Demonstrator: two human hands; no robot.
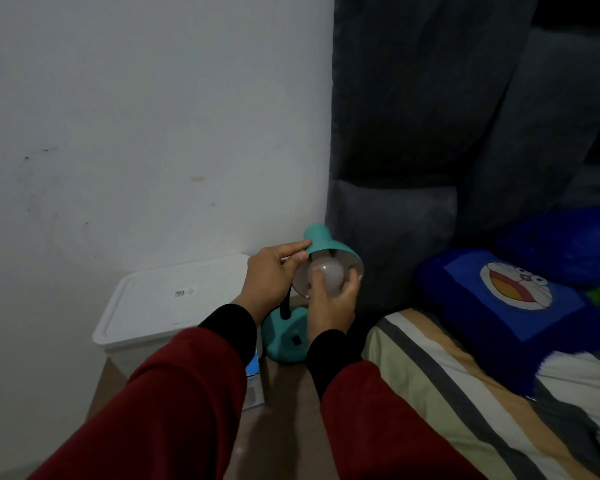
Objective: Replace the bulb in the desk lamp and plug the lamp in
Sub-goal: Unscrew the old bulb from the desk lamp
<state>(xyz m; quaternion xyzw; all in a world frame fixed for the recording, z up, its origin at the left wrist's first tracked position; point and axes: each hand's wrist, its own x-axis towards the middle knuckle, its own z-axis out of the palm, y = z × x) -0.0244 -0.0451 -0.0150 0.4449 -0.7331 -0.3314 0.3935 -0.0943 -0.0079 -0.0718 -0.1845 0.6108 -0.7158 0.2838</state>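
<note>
White wall (136,116) rises behind. Left hand (269,277) pinches the teal lamp shade (323,245). Right hand (331,306) grasps the bulb (329,273) at its mouth.

The brown floor (284,427) holds the teal lamp's base (286,339), a white lidded bin (160,306) and a small blue-and-white box (253,382).

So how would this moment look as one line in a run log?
left hand steadies teal metal lamp shade | right hand grips round white bulb at shade | plug unseen
</note>
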